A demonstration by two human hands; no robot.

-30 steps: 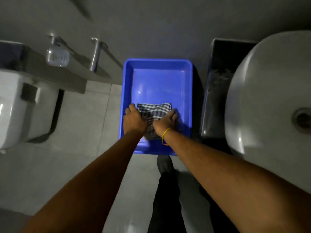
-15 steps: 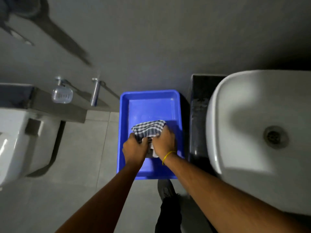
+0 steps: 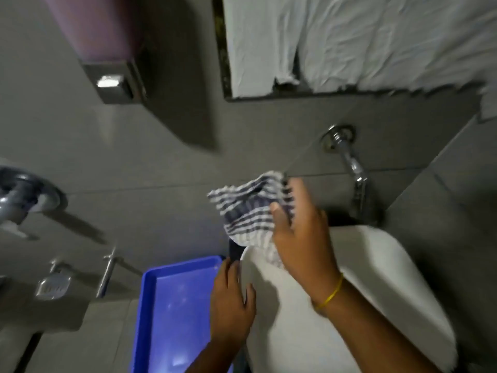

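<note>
right hand (image 3: 301, 238): fingers curled on checked cloth (image 3: 247, 211), aloft at 11 o'clock of wash basin (image 3: 376, 278) | left hand (image 3: 231, 300): loose, empty, at its 9 o'clock rim | risk: grip may slip, cloth drops beside blue tray (image 3: 172, 305)

I log one view: head-worn, wide-angle, edges bowed. It faces forward and down along both forearms, over the white basin (image 3: 376, 278) at right and the blue tray (image 3: 172, 305) at lower left. Tiled wall (image 3: 161, 170) and tap (image 3: 355, 168) fill the upper frame. Nearest the lens, mid-frame: right hand (image 3: 301, 238) with checked cloth (image 3: 247, 211); left hand (image 3: 231, 300) lower.
</note>
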